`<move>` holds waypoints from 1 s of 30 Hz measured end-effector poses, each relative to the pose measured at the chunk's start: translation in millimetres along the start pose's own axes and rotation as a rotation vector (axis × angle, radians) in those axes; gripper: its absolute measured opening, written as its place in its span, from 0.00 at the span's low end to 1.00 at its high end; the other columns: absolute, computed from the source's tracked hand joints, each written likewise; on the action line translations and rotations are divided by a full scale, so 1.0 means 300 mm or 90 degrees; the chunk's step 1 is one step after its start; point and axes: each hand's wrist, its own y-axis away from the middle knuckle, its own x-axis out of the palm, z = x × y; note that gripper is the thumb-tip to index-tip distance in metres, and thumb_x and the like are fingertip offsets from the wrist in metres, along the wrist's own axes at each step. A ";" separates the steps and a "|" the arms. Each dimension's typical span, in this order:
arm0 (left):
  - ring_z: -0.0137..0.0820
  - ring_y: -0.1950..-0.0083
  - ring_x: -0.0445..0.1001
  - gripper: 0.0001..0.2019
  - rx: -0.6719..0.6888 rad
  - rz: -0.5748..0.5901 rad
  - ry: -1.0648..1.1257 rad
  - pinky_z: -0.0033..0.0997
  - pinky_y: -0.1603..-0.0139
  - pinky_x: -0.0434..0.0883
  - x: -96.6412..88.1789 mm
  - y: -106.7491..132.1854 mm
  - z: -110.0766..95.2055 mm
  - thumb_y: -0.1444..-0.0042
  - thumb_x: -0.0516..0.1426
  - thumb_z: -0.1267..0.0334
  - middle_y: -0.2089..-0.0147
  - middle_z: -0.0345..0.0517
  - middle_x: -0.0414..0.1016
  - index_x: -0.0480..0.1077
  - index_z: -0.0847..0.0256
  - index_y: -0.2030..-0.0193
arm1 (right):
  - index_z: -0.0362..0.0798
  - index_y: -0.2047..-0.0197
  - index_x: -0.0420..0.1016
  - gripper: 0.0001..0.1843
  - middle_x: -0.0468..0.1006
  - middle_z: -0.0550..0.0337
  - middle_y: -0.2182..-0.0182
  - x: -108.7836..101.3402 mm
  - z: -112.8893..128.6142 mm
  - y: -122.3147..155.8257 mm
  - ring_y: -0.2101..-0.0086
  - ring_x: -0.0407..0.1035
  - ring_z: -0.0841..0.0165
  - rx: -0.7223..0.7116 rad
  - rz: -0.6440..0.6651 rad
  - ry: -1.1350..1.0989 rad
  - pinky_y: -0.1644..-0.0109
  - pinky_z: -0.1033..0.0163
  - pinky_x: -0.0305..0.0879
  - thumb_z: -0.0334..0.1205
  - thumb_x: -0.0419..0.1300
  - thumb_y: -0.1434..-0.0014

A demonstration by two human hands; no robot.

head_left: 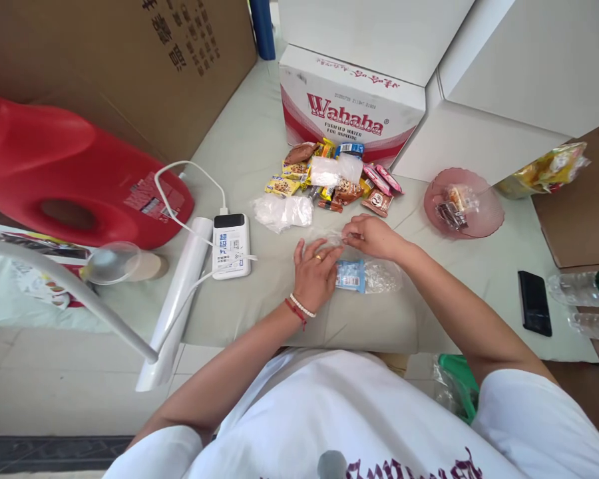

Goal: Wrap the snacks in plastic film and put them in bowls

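Observation:
My left hand (pixel 313 271) lies on a clear plastic bag (pixel 379 276) on the pale cloth, fingers spread and pressing its edge flat. A blue snack packet (pixel 350 275) sits inside the bag, just right of that hand. My right hand (pixel 370 235) pinches the bag's upper edge with its fingertips closed. Beyond both hands lies a heap of wrapped snacks (pixel 337 176), and a bunch of clear bags (pixel 284 211) rests to its left.
A pink plate (pixel 484 216) with a few snacks stands at right, a black phone (pixel 534 303) nearer me. A white power bank (pixel 231 246) with cable and a white roll (pixel 180 299) lie left. A Wahaha carton (pixel 349 110) and red jug (pixel 54 179) stand behind.

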 end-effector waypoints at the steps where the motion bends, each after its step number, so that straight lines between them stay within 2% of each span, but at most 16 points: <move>1: 0.47 0.27 0.62 0.25 -0.035 -0.027 -0.005 0.60 0.23 0.44 0.004 -0.002 -0.003 0.37 0.55 0.63 0.38 0.53 0.77 0.68 0.53 0.33 | 0.45 0.54 0.83 0.12 0.77 0.53 0.63 0.005 0.026 0.028 0.60 0.67 0.63 -0.019 -0.020 0.021 0.55 0.62 0.57 0.36 0.58 0.33; 4: 0.55 0.21 0.50 0.38 -0.134 -0.090 -0.020 0.63 0.23 0.42 0.009 0.004 0.005 0.42 0.60 0.54 0.27 0.63 0.62 0.58 0.63 0.26 | 0.50 0.46 0.81 0.16 0.75 0.52 0.64 0.058 0.109 0.130 0.61 0.64 0.62 -0.049 -0.002 0.087 0.58 0.61 0.56 0.36 0.54 0.30; 6: 0.58 0.22 0.49 0.43 -0.185 -0.089 -0.007 0.64 0.24 0.45 0.001 0.015 0.029 0.45 0.62 0.51 0.26 0.67 0.60 0.56 0.65 0.26 | 0.54 0.38 0.77 0.21 0.74 0.52 0.62 0.118 0.150 0.202 0.63 0.62 0.62 -0.039 0.038 0.120 0.61 0.61 0.54 0.34 0.52 0.29; 8: 0.56 0.27 0.59 0.34 -0.189 -0.039 0.051 0.61 0.27 0.55 -0.024 0.036 0.064 0.46 0.62 0.52 0.33 0.65 0.68 0.66 0.63 0.33 | 0.59 0.33 0.71 0.26 0.74 0.53 0.59 0.181 0.169 0.264 0.64 0.61 0.63 -0.002 0.053 0.131 0.62 0.62 0.54 0.32 0.51 0.29; 10: 0.49 0.38 0.71 0.17 -0.165 0.022 0.157 0.53 0.35 0.67 -0.064 0.070 0.096 0.44 0.59 0.58 0.45 0.57 0.76 0.75 0.60 0.49 | 0.63 0.30 0.67 0.30 0.73 0.53 0.57 0.236 0.172 0.310 0.62 0.62 0.62 0.030 0.038 0.114 0.62 0.62 0.56 0.31 0.50 0.30; 12: 0.41 0.48 0.75 0.07 -0.169 0.031 0.267 0.45 0.44 0.73 -0.109 0.106 0.116 0.45 0.55 0.65 0.54 0.51 0.76 0.75 0.57 0.63 | 0.65 0.29 0.66 0.33 0.72 0.53 0.55 0.278 0.170 0.340 0.60 0.63 0.61 0.043 0.006 0.082 0.59 0.61 0.59 0.29 0.49 0.32; 15: 0.38 0.51 0.76 0.07 -0.251 -0.038 0.364 0.42 0.48 0.74 -0.150 0.133 0.118 0.44 0.51 0.67 0.57 0.49 0.75 0.68 0.57 0.72 | 0.68 0.29 0.65 0.39 0.72 0.53 0.53 0.320 0.179 0.360 0.57 0.63 0.59 0.060 -0.032 0.051 0.55 0.58 0.62 0.23 0.48 0.36; 17: 0.38 0.51 0.75 0.10 -0.329 -0.076 0.339 0.43 0.46 0.74 -0.147 0.121 0.105 0.38 0.49 0.63 0.57 0.49 0.74 0.67 0.57 0.69 | 0.68 0.29 0.65 0.42 0.72 0.52 0.52 0.338 0.191 0.365 0.57 0.62 0.58 0.075 -0.041 0.046 0.53 0.56 0.62 0.21 0.47 0.38; 19: 0.40 0.50 0.74 0.12 -0.383 -0.078 0.237 0.45 0.45 0.73 -0.131 0.093 0.086 0.34 0.49 0.55 0.54 0.51 0.74 0.70 0.58 0.59 | 0.68 0.30 0.66 0.42 0.72 0.51 0.51 0.349 0.203 0.369 0.57 0.62 0.58 0.079 -0.052 0.047 0.52 0.55 0.63 0.20 0.47 0.38; 21: 0.44 0.48 0.72 0.18 -0.367 -0.013 0.113 0.47 0.46 0.73 -0.121 0.067 0.069 0.38 0.55 0.47 0.49 0.55 0.73 0.71 0.60 0.53 | 0.69 0.30 0.66 0.40 0.72 0.50 0.51 0.355 0.208 0.374 0.57 0.62 0.58 0.075 -0.067 0.052 0.51 0.54 0.63 0.21 0.48 0.37; 22: 0.46 0.47 0.72 0.19 -0.336 0.040 0.064 0.48 0.47 0.73 -0.124 0.059 0.063 0.41 0.59 0.47 0.48 0.57 0.73 0.73 0.60 0.54 | 0.69 0.30 0.67 0.40 0.72 0.50 0.51 0.357 0.208 0.376 0.56 0.62 0.58 0.073 -0.072 0.054 0.50 0.53 0.63 0.22 0.48 0.36; 24: 0.47 0.49 0.72 0.12 -0.269 0.144 0.008 0.47 0.50 0.73 -0.147 0.057 0.054 0.47 0.63 0.53 0.52 0.56 0.74 0.74 0.59 0.63 | 0.68 0.30 0.68 0.39 0.72 0.49 0.51 0.358 0.203 0.377 0.56 0.62 0.57 0.071 -0.072 0.048 0.50 0.52 0.64 0.22 0.48 0.36; 25: 0.45 0.53 0.73 0.08 -0.252 0.179 0.011 0.45 0.52 0.73 -0.166 0.062 0.049 0.47 0.63 0.57 0.55 0.54 0.74 0.73 0.59 0.67 | 0.68 0.30 0.68 0.39 0.72 0.49 0.51 0.359 0.200 0.376 0.56 0.62 0.57 0.071 -0.070 0.040 0.51 0.52 0.65 0.21 0.48 0.36; 27: 0.40 0.60 0.73 0.04 -0.264 0.205 0.095 0.41 0.57 0.73 -0.200 0.071 0.035 0.46 0.60 0.61 0.63 0.48 0.74 0.73 0.58 0.68 | 0.67 0.31 0.69 0.40 0.71 0.49 0.51 0.362 0.196 0.371 0.56 0.62 0.57 0.073 -0.073 0.014 0.51 0.52 0.66 0.21 0.48 0.37; 30: 0.34 0.65 0.75 0.09 -0.321 0.192 0.331 0.34 0.63 0.74 -0.204 0.064 -0.008 0.40 0.57 0.58 0.66 0.43 0.77 0.75 0.59 0.60 | 0.63 0.34 0.73 0.35 0.71 0.49 0.50 0.363 0.197 0.362 0.55 0.63 0.57 0.068 -0.101 -0.042 0.50 0.51 0.68 0.23 0.50 0.36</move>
